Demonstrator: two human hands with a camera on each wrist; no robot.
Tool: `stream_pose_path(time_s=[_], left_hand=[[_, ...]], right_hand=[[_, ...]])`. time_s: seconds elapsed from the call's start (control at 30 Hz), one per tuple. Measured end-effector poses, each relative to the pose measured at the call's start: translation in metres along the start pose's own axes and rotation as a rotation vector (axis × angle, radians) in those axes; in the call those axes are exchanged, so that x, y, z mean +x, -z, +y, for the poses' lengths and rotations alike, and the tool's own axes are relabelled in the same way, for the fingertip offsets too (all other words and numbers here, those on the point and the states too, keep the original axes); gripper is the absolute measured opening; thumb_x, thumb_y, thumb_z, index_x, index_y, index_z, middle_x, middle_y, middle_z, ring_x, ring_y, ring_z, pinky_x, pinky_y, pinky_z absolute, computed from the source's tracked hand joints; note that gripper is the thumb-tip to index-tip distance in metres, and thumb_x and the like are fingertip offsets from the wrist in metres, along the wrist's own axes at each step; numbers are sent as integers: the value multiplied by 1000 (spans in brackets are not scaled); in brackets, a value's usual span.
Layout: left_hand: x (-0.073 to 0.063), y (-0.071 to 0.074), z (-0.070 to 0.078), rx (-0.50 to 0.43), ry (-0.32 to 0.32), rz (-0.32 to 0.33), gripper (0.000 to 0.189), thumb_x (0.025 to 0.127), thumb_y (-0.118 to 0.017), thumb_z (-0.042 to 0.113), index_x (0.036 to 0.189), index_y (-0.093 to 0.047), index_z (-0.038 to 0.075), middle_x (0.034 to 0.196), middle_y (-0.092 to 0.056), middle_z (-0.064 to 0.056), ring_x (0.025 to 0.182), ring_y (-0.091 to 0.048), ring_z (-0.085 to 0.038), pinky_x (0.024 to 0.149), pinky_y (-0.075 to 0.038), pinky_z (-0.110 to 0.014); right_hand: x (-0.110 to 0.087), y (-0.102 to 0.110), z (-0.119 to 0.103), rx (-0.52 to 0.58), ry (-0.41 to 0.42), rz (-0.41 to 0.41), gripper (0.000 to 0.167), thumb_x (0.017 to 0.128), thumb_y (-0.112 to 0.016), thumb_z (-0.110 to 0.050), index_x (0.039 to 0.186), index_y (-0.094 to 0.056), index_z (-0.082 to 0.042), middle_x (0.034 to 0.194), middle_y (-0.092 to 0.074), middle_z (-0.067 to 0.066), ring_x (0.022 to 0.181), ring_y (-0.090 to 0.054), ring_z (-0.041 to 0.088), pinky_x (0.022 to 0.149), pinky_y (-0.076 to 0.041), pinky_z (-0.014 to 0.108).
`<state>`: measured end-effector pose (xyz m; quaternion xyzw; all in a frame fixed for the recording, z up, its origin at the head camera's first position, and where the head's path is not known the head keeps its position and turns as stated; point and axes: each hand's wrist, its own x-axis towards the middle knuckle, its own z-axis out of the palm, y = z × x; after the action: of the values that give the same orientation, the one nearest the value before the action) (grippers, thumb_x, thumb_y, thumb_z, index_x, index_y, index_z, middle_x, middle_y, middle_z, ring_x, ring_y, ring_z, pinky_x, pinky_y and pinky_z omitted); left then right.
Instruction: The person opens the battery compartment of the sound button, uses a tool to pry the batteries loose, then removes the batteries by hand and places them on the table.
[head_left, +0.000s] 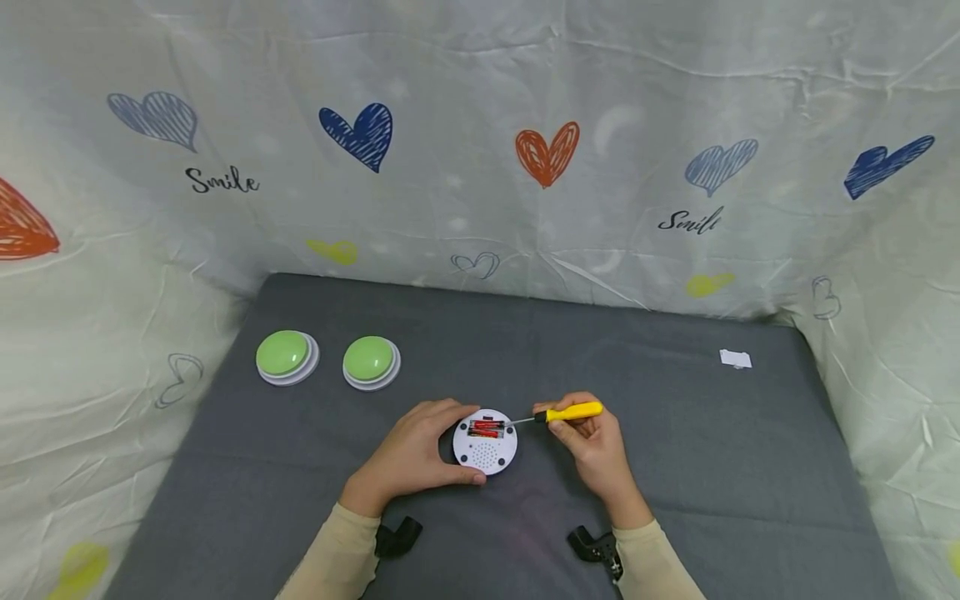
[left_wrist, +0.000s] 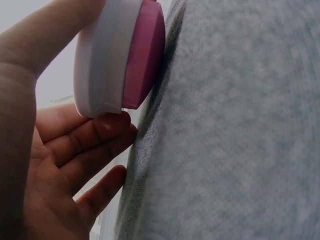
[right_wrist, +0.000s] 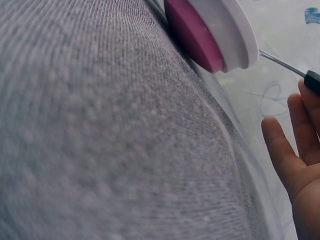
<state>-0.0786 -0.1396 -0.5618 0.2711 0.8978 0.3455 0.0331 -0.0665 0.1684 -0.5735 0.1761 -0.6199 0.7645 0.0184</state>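
Observation:
A round white push button (head_left: 465, 451) lies upside down on the grey cloth, its pink dome (left_wrist: 145, 55) facing down in the left wrist view. Red batteries (head_left: 486, 429) show in the uncovered compartment on its underside. With thumb and index finger, my left hand (head_left: 411, 452) grips the rim from the left. My right hand (head_left: 597, 454) holds a screwdriver (head_left: 576, 412) by its yellow handle. The metal shaft (right_wrist: 281, 62) points left, and its tip reaches the right end of the battery compartment; whether it touches a battery is too small to tell.
Two push buttons with green domes, one at the far left (head_left: 282, 353) and another beside it (head_left: 369, 359), stand upright. A small white piece (head_left: 736, 359) lies at the back right. A pale cloth with printed hearts (head_left: 547, 156) hangs behind the table.

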Motion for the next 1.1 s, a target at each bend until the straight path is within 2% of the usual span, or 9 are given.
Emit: stream_pose_path(time_s=[0.5,0.73,0.9,1.0,1.1], left_hand=[[1,0,1,-8,-12,2,93,71,-94,73,145,-71,22,128,-69,15,118,-63,-16,104,-53,-49],[1,0,1,-5,-26,17,93,71,-93,74,145,-71,23,127,-69,16,117,-63,-15,103,-53,-50],[1,0,0,-7,-31,23,93,70,-94,74,144,-71,23,126,-69,16,116,-63,-16,103,-53,-49],[0,-1,0,-1,-41,27,92,70,-94,73,144,-72,22,125,-69,16,115,-63,-16,102,-53,-48],[1,-1,-1,-1,-48,29,92,70,-94,73,144,-72,22,125,-69,16,115,-63,-15,101,-53,-47]], right_hand=[[0,1,-2,-3,27,-9,21,101,-69,13,117,-56,16,118,-78,15,117,-76,32,106,-58,37],[2,0,-2,-30,29,-26,23,102,-66,13,122,-54,16,115,-75,24,114,-77,28,102,-60,34],[2,-3,-3,1,-26,-5,36,103,-64,13,130,-43,24,112,-70,33,108,-78,24,99,-61,34],[1,-4,-5,-17,-80,26,49,103,-66,12,141,-37,22,109,-74,26,102,-78,22,98,-61,33],[2,-4,-8,-28,-126,67,62,102,-69,10,151,-31,12,104,-78,14,97,-79,20,96,-62,33]])
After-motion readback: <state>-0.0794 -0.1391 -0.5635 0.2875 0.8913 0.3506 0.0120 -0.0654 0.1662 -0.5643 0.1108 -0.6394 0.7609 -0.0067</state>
